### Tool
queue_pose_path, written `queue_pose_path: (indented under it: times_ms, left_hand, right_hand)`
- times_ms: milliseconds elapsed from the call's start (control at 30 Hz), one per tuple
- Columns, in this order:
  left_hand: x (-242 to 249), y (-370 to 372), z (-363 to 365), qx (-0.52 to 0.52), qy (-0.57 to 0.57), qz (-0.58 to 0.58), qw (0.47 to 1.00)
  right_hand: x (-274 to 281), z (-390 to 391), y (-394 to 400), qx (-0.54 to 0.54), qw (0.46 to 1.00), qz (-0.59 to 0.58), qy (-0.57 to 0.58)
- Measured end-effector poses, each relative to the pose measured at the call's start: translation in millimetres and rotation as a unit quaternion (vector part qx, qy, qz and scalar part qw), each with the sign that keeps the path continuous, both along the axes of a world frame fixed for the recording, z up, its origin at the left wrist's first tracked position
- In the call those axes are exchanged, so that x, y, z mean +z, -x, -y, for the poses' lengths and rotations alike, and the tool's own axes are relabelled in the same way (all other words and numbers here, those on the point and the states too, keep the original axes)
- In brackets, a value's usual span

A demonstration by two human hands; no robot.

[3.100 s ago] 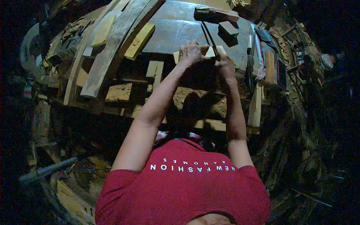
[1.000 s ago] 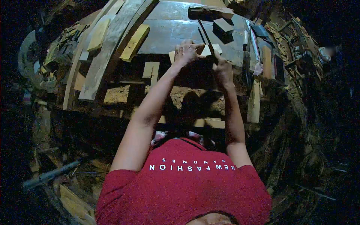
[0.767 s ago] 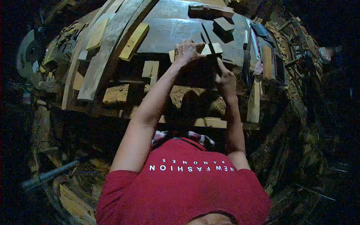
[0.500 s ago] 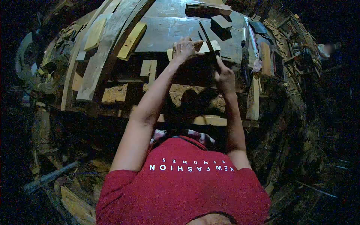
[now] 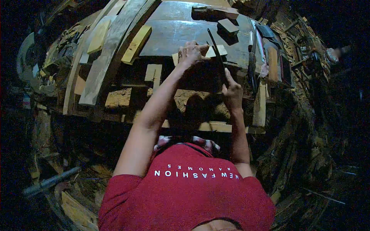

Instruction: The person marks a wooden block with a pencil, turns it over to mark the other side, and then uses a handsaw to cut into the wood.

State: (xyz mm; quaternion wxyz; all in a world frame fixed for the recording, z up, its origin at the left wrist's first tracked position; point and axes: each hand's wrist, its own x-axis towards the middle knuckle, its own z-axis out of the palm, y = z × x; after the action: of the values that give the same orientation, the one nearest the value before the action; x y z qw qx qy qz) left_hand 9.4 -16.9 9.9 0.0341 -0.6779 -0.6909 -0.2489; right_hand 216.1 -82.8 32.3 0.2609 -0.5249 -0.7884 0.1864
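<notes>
Your left hand pressed down, fingers curled, on a pale wood block at the bench edge, while your right hand, just below it, gripped a thin dark blade slanting up across that block.

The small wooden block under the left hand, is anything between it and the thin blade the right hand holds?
Nothing visible: the left hand presses the wooden block, and the right hand's thin blade already crosses it.
</notes>
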Motion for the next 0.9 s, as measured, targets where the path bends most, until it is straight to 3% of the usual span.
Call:
queue_pose_path:
  times_ms: [67, 100, 200, 367, 433, 467, 533, 567, 733, 800, 833, 900]
  left_hand:
    - [0, 1, 0, 0.013, 0.009, -0.015, 1.0]
    - [-7, 4, -2, -0.002, -0.017, -0.012, 1.0]
    - [-10, 5, -5, -0.01, -0.053, -0.007, 0.999]
    - [3, 2, 2, 0.004, -0.001, 0.006, 1.0]
    - [2, 2, 0, 0.004, 0.011, -0.009, 1.0]
    - [0, 2, -1, 0.005, 0.011, -0.006, 1.0]
    - [-1, 2, -2, 0.004, 0.021, -0.022, 1.0]
    - [-2, 2, -2, 0.001, 0.022, -0.022, 1.0]
    - [-15, 6, -9, -0.002, 0.018, -0.008, 1.0]
    - [-37, 10, -22, -0.017, -0.016, 0.032, 0.999]
    - [-43, 11, -24, -0.037, -0.044, 0.074, 0.996]
    - [-16, 7, -9, -0.022, -0.022, 0.055, 0.998]
  right_hand:
    - [6, -22, 15, 0.01, 1.0, -0.012, 0.011]
    - [-16, -42, 20, 0.034, 0.995, -0.041, -0.085]
    - [-13, -72, 38, 0.041, 0.992, 0.008, -0.116]
    - [-9, -59, 32, 0.035, 0.996, 0.057, -0.058]
    - [-10, -30, 15, 0.055, 0.993, -0.053, -0.086]
    - [-7, -19, 7, 0.056, 0.993, -0.051, -0.085]
    - [2, -3, -4, 0.031, 0.999, 0.013, 0.016]
    - [3, -4, -3, 0.028, 0.999, -0.029, 0.027]
    - [10, -56, 33, 0.039, 0.999, 0.011, -0.021]
    - [-12, -87, 43, 0.085, 0.987, -0.016, -0.132]
    - [-26, -96, 43, 0.086, 0.987, -0.016, -0.133]
    - [-44, -111, 39, 0.066, 0.995, -0.003, -0.07]
